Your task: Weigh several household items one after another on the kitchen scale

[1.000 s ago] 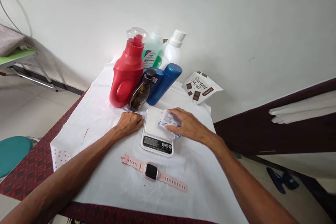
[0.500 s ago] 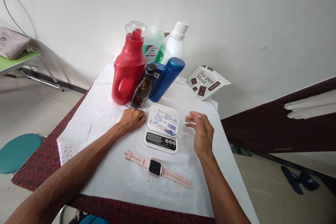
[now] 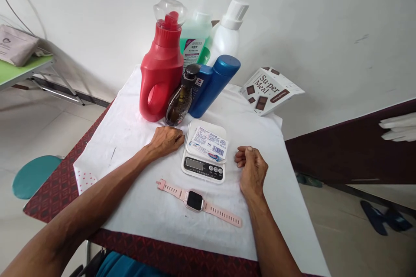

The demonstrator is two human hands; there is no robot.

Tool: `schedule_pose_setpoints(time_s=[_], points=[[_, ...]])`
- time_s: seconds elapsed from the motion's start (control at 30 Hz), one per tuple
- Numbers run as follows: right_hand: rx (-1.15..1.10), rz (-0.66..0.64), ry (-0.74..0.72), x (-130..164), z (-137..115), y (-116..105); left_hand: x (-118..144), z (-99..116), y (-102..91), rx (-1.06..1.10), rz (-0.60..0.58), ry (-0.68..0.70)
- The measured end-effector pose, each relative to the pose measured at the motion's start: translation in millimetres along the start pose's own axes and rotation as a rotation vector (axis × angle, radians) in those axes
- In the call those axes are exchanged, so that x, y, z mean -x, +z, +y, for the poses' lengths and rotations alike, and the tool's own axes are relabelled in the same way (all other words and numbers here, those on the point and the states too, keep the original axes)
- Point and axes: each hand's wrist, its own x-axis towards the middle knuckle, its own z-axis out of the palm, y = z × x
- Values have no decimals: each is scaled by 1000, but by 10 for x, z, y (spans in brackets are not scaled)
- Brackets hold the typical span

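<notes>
A white kitchen scale (image 3: pixel 191 174) with a dark control strip lies mid-table. On its platform rests a white and blue soap box (image 3: pixel 209 143), text and barcode facing up. My left hand (image 3: pixel 167 140) lies closed on the cloth just left of the scale, its knuckles up and fingers curled under. To the right of the scale, my right hand (image 3: pixel 253 169) rests on its side with loosely curled fingers and nothing visible in them. A pink-strapped smartwatch (image 3: pixel 195 201) is stretched out in front of the scale, its screen dark.
Behind the scale stand a red detergent jug (image 3: pixel 161 69), a brown pump bottle (image 3: pixel 179 103), blue bottles (image 3: pixel 214 86), a green liquid bottle (image 3: pixel 195 43) and a white bottle (image 3: pixel 225 39). A "Super Meal" box (image 3: pixel 268 91) leans by the wall. A teal stool (image 3: pixel 35 176) stands left.
My right hand has lowered onto the cloth and its fingers have curled in. My left hand stays beside the scale. The camera view has shifted slightly.
</notes>
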Motion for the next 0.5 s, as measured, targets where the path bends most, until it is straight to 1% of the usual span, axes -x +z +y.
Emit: schedule_pose_setpoints(time_s=[0.1,0.2,0.27,0.37,0.43,0.5], points=[[-2,7,10,4,-10,-1,-1,-12,17,21,10,8],[-5,-34,-21,32,-120,-6,2,-11,-2,46,21,0],[64,-119,-106,56,-262,4,13,14,-63,63,24,-12],[303,-305,-255,62,-495,57,63,131,-236,158,66,-20],[436,-420,-330,34,-599,111,134,283,-374,246,119,6],[508,-489,-415,-8,-639,165,251,480,-484,297,154,72]])
